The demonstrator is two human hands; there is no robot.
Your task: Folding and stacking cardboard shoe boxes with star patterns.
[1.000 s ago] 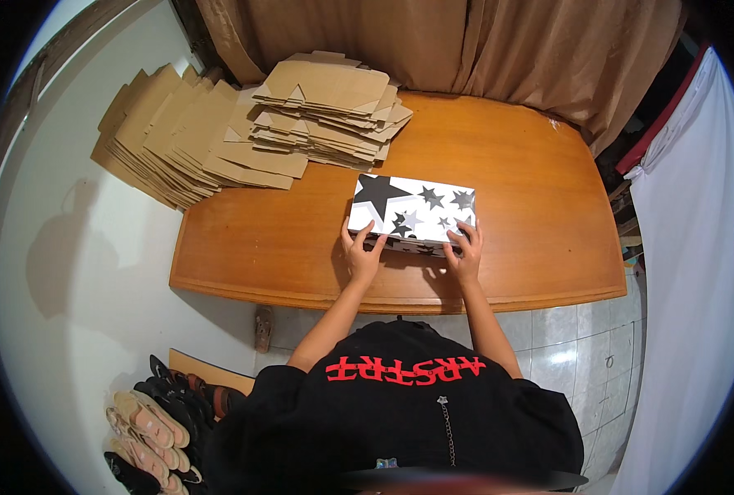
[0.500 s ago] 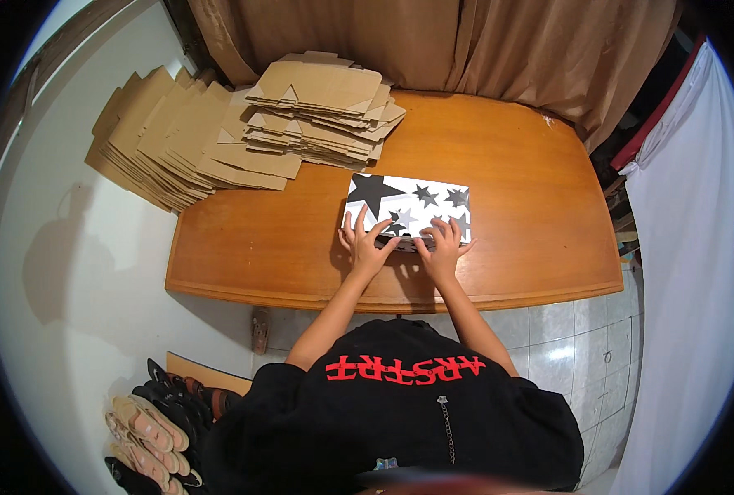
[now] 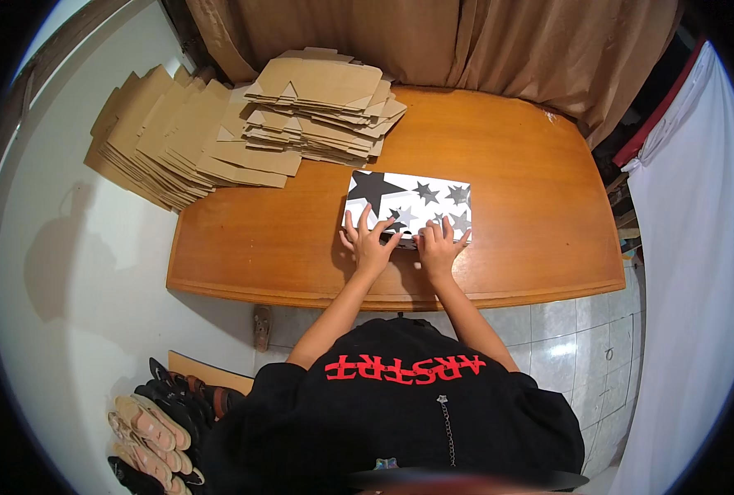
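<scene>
Seen from the head camera looking down, a white box (image 3: pixel 409 206) printed with black and grey stars lies flat on a wooden table (image 3: pixel 532 181), a little toward the near edge and roughly in the middle of the tabletop's width. The left hand (image 3: pixel 369 243) rests on the near left part of the box with its fingers spread wide and flat, fingertips reaching up over the printed top; it grips nothing, only presses down. The right hand (image 3: pixel 438 245) lies just beside it on the near right part of the box, fingers also splayed and flat against the surface, the two hands close together but not overlapping. Both forearms come up from the lower edge, out of a black shirt (image 3: pixel 400 412) with red lettering. At the far left of the table, a stack of flat brown cardboard sheets (image 3: pixel 321 111) sits well apart from the box, and a second, fanned-out pile of cardboard (image 3: pixel 169 140) overhangs the table's left end. A brown curtain (image 3: pixel 433 41) hangs behind the table. On the tiled floor at lower left, several pairs of shoes (image 3: pixel 156 412) are lined up near the wall. A white cloth (image 3: pixel 689 272) hangs at the right.
</scene>
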